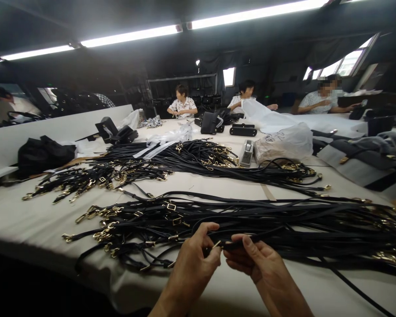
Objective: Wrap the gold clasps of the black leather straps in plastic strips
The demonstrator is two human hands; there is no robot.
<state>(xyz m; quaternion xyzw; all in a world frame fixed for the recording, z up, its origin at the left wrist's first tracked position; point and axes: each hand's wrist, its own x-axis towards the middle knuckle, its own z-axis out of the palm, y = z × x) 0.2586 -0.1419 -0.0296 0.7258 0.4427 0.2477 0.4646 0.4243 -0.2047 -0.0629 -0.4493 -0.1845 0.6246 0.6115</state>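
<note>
Near the front edge of the table, my left hand (196, 255) is closed in a pinch on a gold metal buckle (217, 244). Beside it, my right hand (255, 260) has its thumb and fingers closed on a thin black strap (227, 245) that leads to the buckle. The gap between the two hands is small. Just beyond them lies a long bundle of black straps (244, 215) with gold clasps (110, 231) and rectangular buckles at the left end. My fingers hide part of the strap.
A second strap pile (191, 156) lies farther back under white strips (158, 145). Beyond are a grey boxy device (247, 153), a plastic bag (285, 143), black bags (211, 122) and a black cloth bundle (46, 154). Several people sit around the far side.
</note>
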